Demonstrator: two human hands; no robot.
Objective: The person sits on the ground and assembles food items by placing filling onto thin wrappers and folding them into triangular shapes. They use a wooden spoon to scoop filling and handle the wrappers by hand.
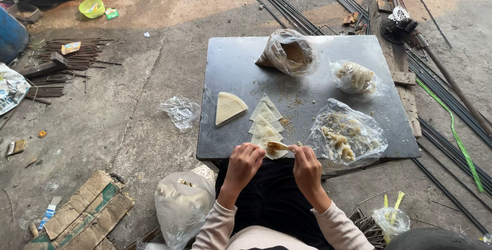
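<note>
- Since the camera looks straight down, you get the whole setup at once: a dark, flat, roughly square metal-looking surface [230, 65] sitting low over a dusty concrete floor [143, 106]; crumbs are scattered across the middle of it
- the place looks like a workshop yard; long thin steel rods [277, 4] run along the floor past the far edge and down the right side, with a bundle of short rods [77, 52] off to the left
- also on the floor: a green plastic bowl [92, 8] far left, flattened cardboard [84, 214] near left, a crumpled clear wrapper [179, 110] just beside the surface, and a full whitish plastic bag [182, 204] by the person's knee
- on the surface, a thick stack of pale triangular pastry sheets [228, 107] lies left of centre; next to it a fan of thin, floppy single sheets [266, 119]
- three clear crinkly bags: one with brown crumbly filling [289, 52] at the back, one with pale lumpy pieces [353, 77] to its right, and one spread open, holding pale pieces [346, 134], near right
- left hand [245, 162] has its fingers curled down, pinching the near edge of the folded wrapper [277, 147] at the front edge of the surface
- right hand [306, 165] is curled too, pinching the other end; brown filling shows inside the fold
</note>
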